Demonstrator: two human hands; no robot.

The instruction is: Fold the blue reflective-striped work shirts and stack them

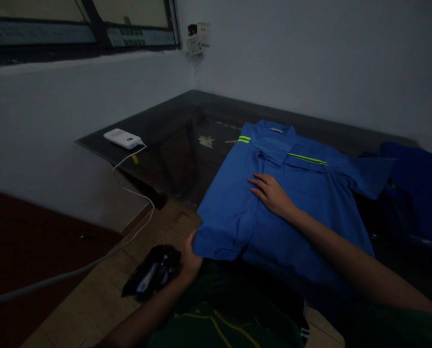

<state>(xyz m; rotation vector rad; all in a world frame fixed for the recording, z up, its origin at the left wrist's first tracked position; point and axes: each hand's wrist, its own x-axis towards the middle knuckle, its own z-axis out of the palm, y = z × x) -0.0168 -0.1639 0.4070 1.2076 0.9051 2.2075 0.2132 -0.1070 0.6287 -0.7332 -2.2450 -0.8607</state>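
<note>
A blue short-sleeved work shirt point(310, 193) with yellow-green stripes lies front up on the dark table, its collar toward the wall. One side is folded inward over the front, with the sleeve lying near the hem. My left hand point(191, 256) grips the shirt at the lower left corner of this fold; the fingertips are partly hidden by the cloth. My right hand point(272, 195) rests on the shirt front by the button line, fingers stretched out and slightly apart. The shirt's other sleeve point(370, 175) spreads out to the right.
A white power bank point(122, 138) lies on the table's left corner, its white cable point(151, 208) hanging over the edge toward me. Darker blue cloth point(419, 193) is piled at the right. Beneath the table edge, a black bag point(154, 273) sits on the tiled floor. Walls bound the table behind.
</note>
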